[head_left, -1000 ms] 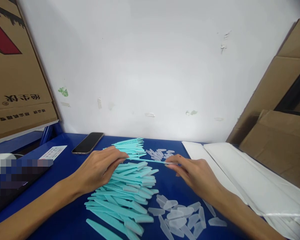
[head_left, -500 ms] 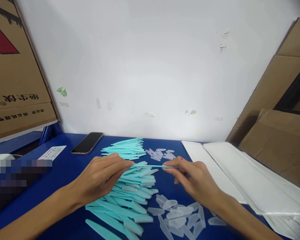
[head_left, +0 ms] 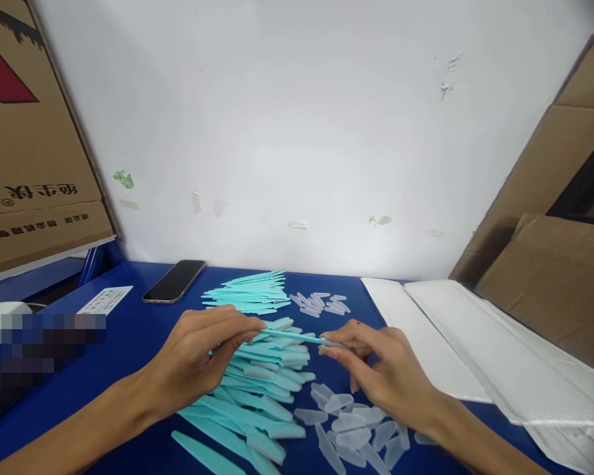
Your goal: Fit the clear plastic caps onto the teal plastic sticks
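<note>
My left hand (head_left: 210, 353) pinches one end of a thin turquoise eyebrow razor (head_left: 292, 335), held edge-on above the table. At its other end, the thumb and forefinger of my right hand (head_left: 376, 363) close around the tip. Whether a cap sits on that tip is hidden by the fingers. Beneath my left hand spreads a large pile of turquoise razors (head_left: 247, 422), several with translucent covers over their wide ends. Loose translucent caps (head_left: 351, 439) lie in a heap below my right hand.
Farther back are a smaller razor pile (head_left: 250, 293) and more caps (head_left: 317, 303). A phone (head_left: 174, 282) and a printed card (head_left: 106, 300) lie left. White padded sheets (head_left: 475, 343) cover the right side. Cardboard (head_left: 34, 145) stands at left, more cardboard (head_left: 549, 284) at right.
The razor's right end has dipped, so it now slants down to the right. My right hand has lowered slightly, and its fingers have shifted on that end.
</note>
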Motion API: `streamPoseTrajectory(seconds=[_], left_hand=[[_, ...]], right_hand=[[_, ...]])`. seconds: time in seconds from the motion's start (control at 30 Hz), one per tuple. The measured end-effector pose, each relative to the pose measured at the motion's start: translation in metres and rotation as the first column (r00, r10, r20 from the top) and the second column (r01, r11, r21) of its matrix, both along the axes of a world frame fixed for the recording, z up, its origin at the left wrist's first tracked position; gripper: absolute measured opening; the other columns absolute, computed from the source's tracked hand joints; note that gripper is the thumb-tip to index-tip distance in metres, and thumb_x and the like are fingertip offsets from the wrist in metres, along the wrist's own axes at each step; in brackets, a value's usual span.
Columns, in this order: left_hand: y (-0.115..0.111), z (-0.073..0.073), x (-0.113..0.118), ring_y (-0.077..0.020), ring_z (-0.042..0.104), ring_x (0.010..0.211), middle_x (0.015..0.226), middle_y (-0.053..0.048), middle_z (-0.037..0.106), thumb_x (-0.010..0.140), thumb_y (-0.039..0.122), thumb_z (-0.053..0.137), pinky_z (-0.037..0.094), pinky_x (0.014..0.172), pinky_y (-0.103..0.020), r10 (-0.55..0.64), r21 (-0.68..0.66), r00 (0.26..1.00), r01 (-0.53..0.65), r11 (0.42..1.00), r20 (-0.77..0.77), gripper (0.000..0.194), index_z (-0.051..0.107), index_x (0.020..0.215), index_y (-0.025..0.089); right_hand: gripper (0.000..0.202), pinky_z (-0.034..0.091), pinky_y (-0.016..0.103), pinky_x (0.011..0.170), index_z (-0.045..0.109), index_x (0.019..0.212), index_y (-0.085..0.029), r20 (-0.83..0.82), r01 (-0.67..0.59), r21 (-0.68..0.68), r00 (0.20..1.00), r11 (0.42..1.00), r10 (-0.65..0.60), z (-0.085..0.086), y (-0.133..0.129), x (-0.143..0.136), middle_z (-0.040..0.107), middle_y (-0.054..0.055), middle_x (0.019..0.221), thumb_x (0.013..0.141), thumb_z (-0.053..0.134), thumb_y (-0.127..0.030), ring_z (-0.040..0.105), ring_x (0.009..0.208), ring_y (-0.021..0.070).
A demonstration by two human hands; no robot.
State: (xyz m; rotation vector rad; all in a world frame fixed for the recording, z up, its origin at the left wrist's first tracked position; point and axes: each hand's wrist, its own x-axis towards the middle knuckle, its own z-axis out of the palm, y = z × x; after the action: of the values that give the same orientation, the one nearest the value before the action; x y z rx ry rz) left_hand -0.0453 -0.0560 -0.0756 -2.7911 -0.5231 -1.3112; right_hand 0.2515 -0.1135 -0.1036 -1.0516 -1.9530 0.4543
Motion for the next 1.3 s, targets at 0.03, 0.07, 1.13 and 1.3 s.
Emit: streamPoseTrajectory(seconds=[0.03,0.07,1.13,1.3], left_hand=[[0.000,0.000,0.000,-0.0133,0.068,0.069,0.082,0.000,0.074,0.101,0.011,0.055,0.054,0.062,-0.024,0.003,0.008,1.000,-0.003,1.000,0.003,0.027,0.062,0.122,0.026],[0.000,-0.001,0.001,-0.0131,0.069,0.068,0.082,0.000,0.075,0.101,0.011,0.055,0.054,0.062,-0.024,0.005,0.013,1.000,-0.005,1.000,0.002,0.027,0.062,0.122,0.026],[0.015,-0.006,-0.008,-0.0205,0.058,0.087,0.097,-0.006,0.062,0.105,0.028,0.041,0.044,0.072,-0.032,0.196,-0.161,0.861,-0.302,0.940,-0.470,0.027,0.067,0.101,0.021],[0.011,0.000,-0.006,-0.0215,0.058,0.087,0.096,-0.007,0.064,0.106,0.032,0.039,0.043,0.073,-0.033,0.225,-0.146,0.836,-0.337,0.930,-0.500,0.031,0.067,0.098,0.021]], right_hand=[[0.018,0.047,0.021,0.041,0.071,0.110,-0.021,-0.001,0.000,-0.005,1.000,1.000,0.000,0.000,0.000,0.000,0.076,-0.001,0.074,0.100,0.061,-0.034,0.060,0.040,0.0097],[0.018,0.047,0.021,0.040,0.070,0.109,-0.021,-0.003,0.000,-0.009,1.000,1.000,0.000,0.000,0.000,0.000,0.075,-0.001,0.072,0.100,0.061,-0.034,0.060,0.040,0.0099],[0.016,0.043,0.026,0.058,0.060,0.117,-0.020,0.430,-0.176,0.365,0.903,0.914,0.002,0.011,-0.008,-0.006,0.076,0.000,0.085,0.104,0.051,-0.019,0.068,0.062,0.0140],[0.015,0.042,0.026,0.057,0.059,0.116,-0.021,0.409,-0.166,0.366,0.913,0.916,0.002,0.010,-0.004,-0.004,0.076,0.000,0.088,0.103,0.053,-0.018,0.067,0.062,0.0130]])
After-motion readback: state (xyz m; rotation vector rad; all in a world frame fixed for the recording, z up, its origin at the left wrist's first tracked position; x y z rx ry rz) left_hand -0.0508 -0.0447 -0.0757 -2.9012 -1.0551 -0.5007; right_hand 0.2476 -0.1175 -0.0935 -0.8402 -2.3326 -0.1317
